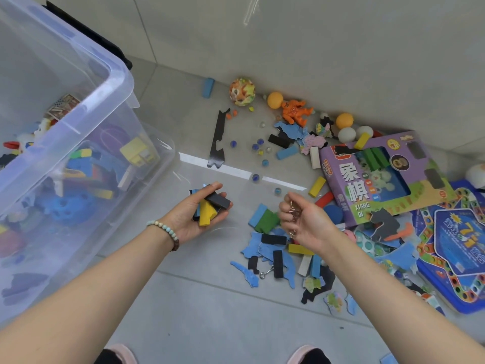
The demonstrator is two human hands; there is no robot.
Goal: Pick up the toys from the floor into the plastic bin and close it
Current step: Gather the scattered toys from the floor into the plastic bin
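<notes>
Pink slippers (123, 350) peek in at the bottom edge. Above them the left hand (194, 219) curls round a bundle of blocks (210, 206), black, yellow and blue, just beside the clear bin (110, 74), already part full. Opposite, the right hand (301, 224) is closed on small shiny metal bits (294, 211). More toys (270, 239) litter the floor (210, 311); a purple box (367, 185) reads "象棋" and "XIANG QI".

Grey tiled floor (210, 311): clear plastic bin (115, 82) standing left. Scattered right are marbles (255, 177), coloured blocks (316, 187), blue puzzle pieces (265, 250), orange figure (295, 111), patterned ball (242, 91), purple Xiangqi box (380, 179) and blue game board (459, 245).
</notes>
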